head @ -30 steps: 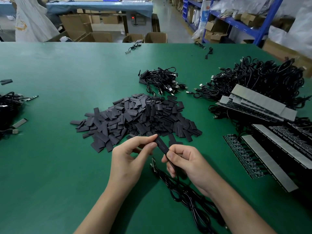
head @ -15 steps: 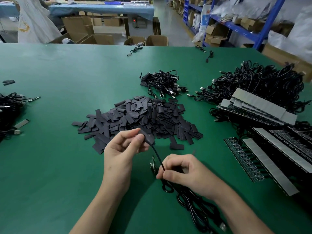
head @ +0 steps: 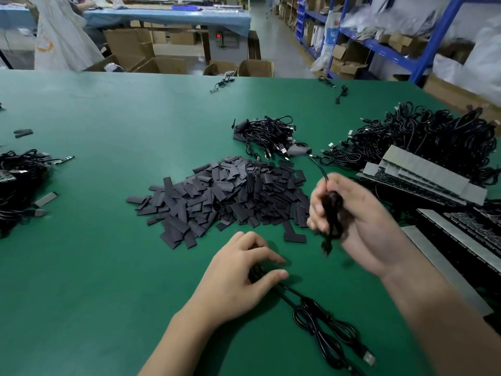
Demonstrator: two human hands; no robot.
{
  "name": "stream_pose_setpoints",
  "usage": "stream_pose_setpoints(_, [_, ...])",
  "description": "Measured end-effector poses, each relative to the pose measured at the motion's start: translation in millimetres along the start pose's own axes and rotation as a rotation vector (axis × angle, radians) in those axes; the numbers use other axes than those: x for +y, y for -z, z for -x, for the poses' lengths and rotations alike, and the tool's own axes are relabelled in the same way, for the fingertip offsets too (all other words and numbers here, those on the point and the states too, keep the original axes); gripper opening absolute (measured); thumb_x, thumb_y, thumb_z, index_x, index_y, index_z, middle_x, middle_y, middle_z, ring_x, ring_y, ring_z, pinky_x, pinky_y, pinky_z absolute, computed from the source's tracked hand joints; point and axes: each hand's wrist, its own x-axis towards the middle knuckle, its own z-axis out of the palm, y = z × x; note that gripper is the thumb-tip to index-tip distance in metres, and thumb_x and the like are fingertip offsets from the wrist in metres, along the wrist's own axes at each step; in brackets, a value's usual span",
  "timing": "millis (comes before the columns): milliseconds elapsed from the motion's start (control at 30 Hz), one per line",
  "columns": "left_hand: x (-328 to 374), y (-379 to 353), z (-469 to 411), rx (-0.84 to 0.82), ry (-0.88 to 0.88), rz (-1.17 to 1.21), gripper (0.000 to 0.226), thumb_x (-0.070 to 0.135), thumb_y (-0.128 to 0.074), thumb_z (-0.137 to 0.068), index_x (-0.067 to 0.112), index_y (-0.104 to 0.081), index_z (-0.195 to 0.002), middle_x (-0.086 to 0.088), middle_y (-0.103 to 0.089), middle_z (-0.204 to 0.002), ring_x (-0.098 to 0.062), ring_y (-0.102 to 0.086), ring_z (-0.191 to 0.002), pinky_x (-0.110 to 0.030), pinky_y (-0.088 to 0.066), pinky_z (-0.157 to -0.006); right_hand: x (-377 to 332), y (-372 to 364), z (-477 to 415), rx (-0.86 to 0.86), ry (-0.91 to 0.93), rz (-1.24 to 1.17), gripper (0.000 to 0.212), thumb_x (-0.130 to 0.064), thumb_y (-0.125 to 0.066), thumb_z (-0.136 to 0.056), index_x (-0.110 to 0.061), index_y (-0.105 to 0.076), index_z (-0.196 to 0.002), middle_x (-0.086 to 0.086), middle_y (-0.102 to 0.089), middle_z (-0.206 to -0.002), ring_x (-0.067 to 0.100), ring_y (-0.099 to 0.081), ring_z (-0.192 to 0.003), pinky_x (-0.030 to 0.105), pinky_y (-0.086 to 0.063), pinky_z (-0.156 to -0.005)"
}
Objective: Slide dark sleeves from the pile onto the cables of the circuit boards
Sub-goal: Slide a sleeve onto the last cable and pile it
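Judged between sleevings: no sleeve visible on either held cable. Gripping end of coiled cable (head: 322, 324) with left hand (head: 244, 275), palm down, low on green table (head: 95, 267); USB plug (head: 368, 358) trailing nearest camera. Clenching bunched cable (head: 333, 210) in right hand (head: 357, 223), raised off table, palm inward, blurred; one strand leading up toward grey blurred piece (head: 298, 151), identity unclear. Hands apart, each closed on own cable. Sleeve pile (head: 225, 196) lying just beyond both hands, untouched; circuit boards (head: 423, 183) stacked at right. Next likely: free one hand, pinch single sleeve from pile edge, open its mouth, feed over cable end.
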Motion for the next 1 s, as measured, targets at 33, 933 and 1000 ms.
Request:
stream_pose_setpoints(33, [-1.5, -0.2, 0.6, 0.017, 0.002, -0.044, 0.034, 0.063, -0.059, -0.091, 0.038, -0.074, -0.110, 0.019, -0.051, -0.105, -0.005, -0.048, -0.106, -0.024, -0.043, -0.093, -8.3, 3.6, -12.7, 0.059, 0.000, 0.184, 0.018, -0.034, -0.067, -0.094, -0.019, -0.070, -0.085, -0.001, -0.062, -0.073, 0.012, -0.057, -0.058, 0.025, -0.054, -0.066])
stream_pose_setpoints(933, [-9.4, 7.8, -7.7, 0.330, 0.484, 0.712, 0.014, 0.023, -0.085, -0.082, 0.028, -0.081, -0.095, 0.002, -0.077, -0.081, -0.010, -0.072, -0.074, -0.016, -0.053, -0.072, 36.2, 12.0, -68.2, 0.245, 0.134, 1.215, 0.014, -0.033, -0.059, -0.101, -0.029, -0.073, -0.102, -0.013, -0.069, -0.103, -0.005, -0.058, -0.092, 0.018, -0.043, -0.082])
stream_pose_setpoints(1000, [-4.3, 10.5, -8.1, 0.318, 0.465, 0.830, 0.016, 0.026, -0.084, -0.078, 0.025, -0.083, -0.094, -0.002, -0.079, -0.083, -0.007, -0.071, -0.074, -0.013, -0.051, -0.071, 46.7, 7.5, -34.7, 0.187, 0.031, 1.041, 0.014, -0.039, -0.060, -0.102, -0.035, -0.073, -0.097, -0.016, -0.073, -0.094, -0.001, -0.065, -0.084, 0.021, -0.051, -0.075])
